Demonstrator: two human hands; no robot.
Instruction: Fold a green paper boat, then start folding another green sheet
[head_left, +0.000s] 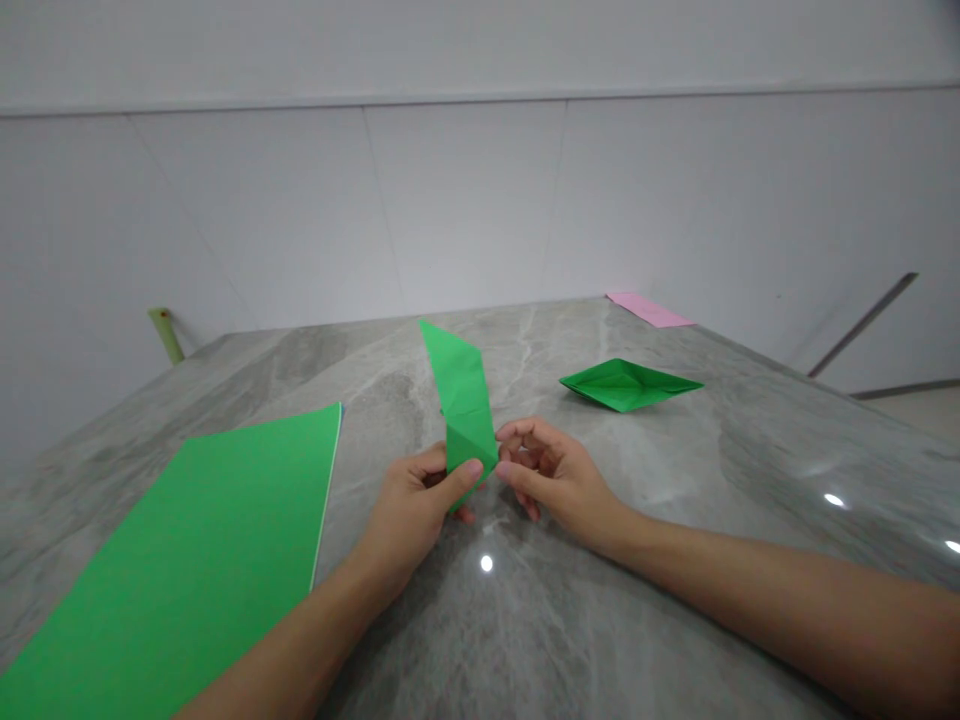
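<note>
A long strip of folded green paper rises from my hands and points to the far side of the marble table. My left hand is shut on its lower end, with the thumb across the front and the fingers behind. My right hand comes in from the right, its curled thumb and forefinger pinching the paper's right corner. A large flat sheet of green paper lies to the left of my left hand. Neither hand touches it.
The grey marble table has a far edge beyond a folded green paper boat shape and a pink paper. A white wall stands behind. A green post rises at the far left, and a metal rail slants at the right.
</note>
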